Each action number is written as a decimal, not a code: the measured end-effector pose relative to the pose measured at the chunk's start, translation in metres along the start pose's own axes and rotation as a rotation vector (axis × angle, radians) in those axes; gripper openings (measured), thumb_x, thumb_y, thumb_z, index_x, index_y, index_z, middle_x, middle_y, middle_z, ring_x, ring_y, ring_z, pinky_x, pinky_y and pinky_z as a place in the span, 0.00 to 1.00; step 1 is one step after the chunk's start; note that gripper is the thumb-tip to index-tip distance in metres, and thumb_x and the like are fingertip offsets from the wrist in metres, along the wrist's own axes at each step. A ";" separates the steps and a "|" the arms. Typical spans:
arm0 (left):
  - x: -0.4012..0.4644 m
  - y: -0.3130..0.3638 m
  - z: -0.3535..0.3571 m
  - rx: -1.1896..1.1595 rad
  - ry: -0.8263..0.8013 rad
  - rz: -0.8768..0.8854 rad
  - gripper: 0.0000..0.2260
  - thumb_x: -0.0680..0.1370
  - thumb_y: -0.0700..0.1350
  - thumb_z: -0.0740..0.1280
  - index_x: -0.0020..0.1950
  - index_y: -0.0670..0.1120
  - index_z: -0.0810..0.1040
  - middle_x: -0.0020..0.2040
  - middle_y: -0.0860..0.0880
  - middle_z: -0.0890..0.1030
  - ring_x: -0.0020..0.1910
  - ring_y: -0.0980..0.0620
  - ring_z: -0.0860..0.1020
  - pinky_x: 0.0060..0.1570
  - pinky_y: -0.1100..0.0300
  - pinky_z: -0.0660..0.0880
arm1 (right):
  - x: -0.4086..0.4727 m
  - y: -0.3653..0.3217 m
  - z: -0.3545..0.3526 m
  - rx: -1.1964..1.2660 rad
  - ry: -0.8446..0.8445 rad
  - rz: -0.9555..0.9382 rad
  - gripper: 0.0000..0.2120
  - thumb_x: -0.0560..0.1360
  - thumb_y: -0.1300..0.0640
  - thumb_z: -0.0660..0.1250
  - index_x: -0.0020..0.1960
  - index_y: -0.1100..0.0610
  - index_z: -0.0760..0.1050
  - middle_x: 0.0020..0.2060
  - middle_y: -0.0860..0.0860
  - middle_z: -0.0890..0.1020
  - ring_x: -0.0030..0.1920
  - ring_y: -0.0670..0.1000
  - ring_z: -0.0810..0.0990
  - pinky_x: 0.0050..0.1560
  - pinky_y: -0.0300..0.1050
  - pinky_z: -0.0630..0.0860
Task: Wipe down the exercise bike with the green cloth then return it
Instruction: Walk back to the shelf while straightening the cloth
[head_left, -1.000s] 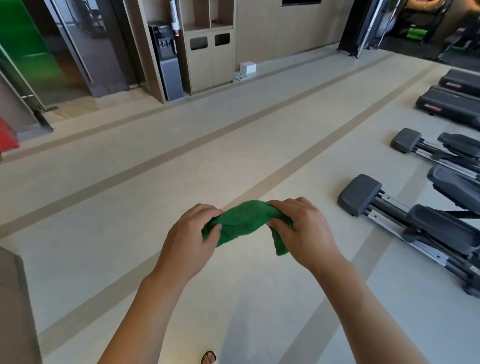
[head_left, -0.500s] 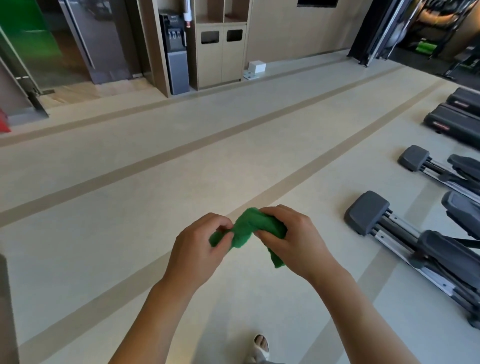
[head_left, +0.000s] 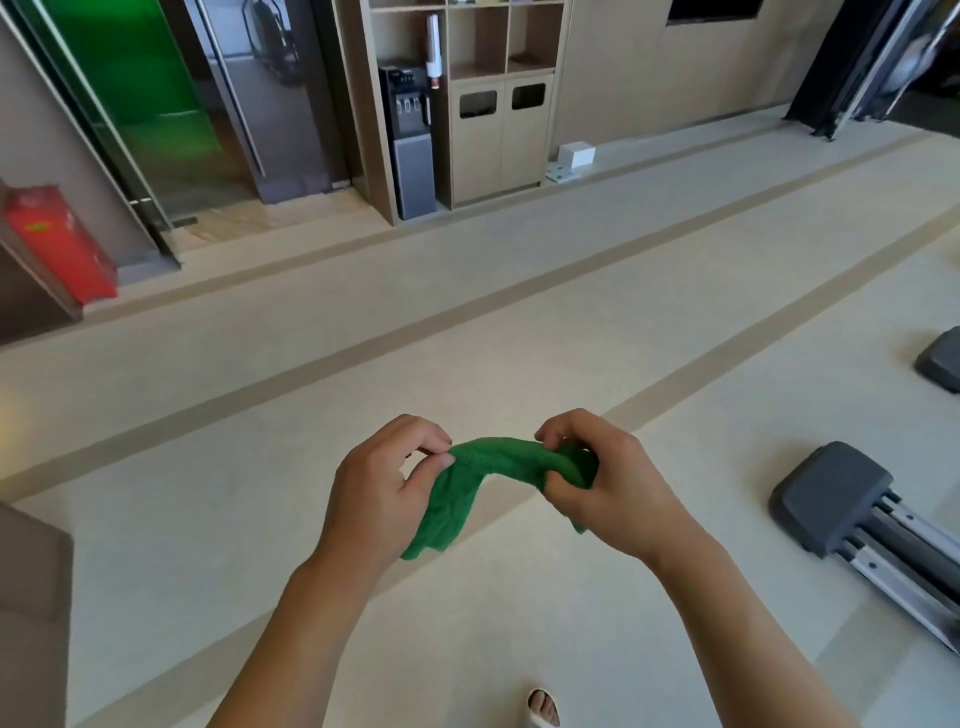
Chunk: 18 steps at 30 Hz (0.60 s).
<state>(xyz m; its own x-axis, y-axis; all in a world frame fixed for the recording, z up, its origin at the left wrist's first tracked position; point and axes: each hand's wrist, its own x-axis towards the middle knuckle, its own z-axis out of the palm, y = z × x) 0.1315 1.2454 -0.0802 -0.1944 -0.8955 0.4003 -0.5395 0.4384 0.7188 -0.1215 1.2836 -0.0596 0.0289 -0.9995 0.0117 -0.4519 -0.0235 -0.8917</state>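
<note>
The green cloth (head_left: 470, 483) stretches between both my hands, held out in front of me above the beige gym floor. My left hand (head_left: 382, 483) pinches its left end, and a loose flap hangs down below that hand. My right hand (head_left: 605, 480) is closed around the bunched right end. No exercise bike shows in this view; only the grey foot of a machine (head_left: 831, 501) with silver rails lies at the right.
A second grey machine foot (head_left: 940, 361) sits at the far right edge. Ahead stand a water dispenser (head_left: 410, 145), a wooden bin cabinet (head_left: 498, 130) and a small white box (head_left: 575, 155). A red object (head_left: 62, 244) stands at the left. My sandalled foot (head_left: 543, 706) shows below.
The view has swung left, pushing the machines toward the right edge. My hands have drawn apart, pulling the bunched cloth out longer, with a flap now hanging from the left hand.
</note>
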 end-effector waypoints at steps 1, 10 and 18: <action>0.013 0.003 0.006 0.001 0.000 -0.008 0.09 0.77 0.34 0.74 0.45 0.49 0.81 0.48 0.58 0.83 0.52 0.53 0.82 0.52 0.52 0.79 | 0.012 0.004 -0.010 0.011 -0.003 -0.007 0.13 0.73 0.65 0.69 0.52 0.49 0.77 0.44 0.55 0.83 0.34 0.62 0.81 0.33 0.59 0.82; 0.107 0.007 0.044 -0.004 0.070 -0.111 0.11 0.78 0.33 0.72 0.44 0.49 0.80 0.46 0.58 0.85 0.49 0.53 0.83 0.52 0.63 0.79 | 0.113 0.047 -0.059 0.156 0.094 -0.092 0.17 0.72 0.75 0.66 0.44 0.53 0.81 0.42 0.47 0.84 0.44 0.49 0.83 0.45 0.41 0.79; 0.174 -0.050 0.053 -0.009 0.044 -0.216 0.10 0.79 0.35 0.72 0.44 0.50 0.80 0.45 0.58 0.84 0.47 0.54 0.83 0.46 0.60 0.80 | 0.203 0.060 -0.049 0.323 0.077 -0.044 0.12 0.76 0.74 0.66 0.46 0.60 0.82 0.43 0.54 0.86 0.46 0.53 0.85 0.49 0.53 0.83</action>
<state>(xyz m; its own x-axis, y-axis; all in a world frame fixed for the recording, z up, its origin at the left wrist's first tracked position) 0.0808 1.0636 -0.0766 -0.0389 -0.9646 0.2608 -0.5572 0.2376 0.7957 -0.1866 1.0786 -0.0885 -0.0304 -0.9966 0.0765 -0.1455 -0.0713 -0.9868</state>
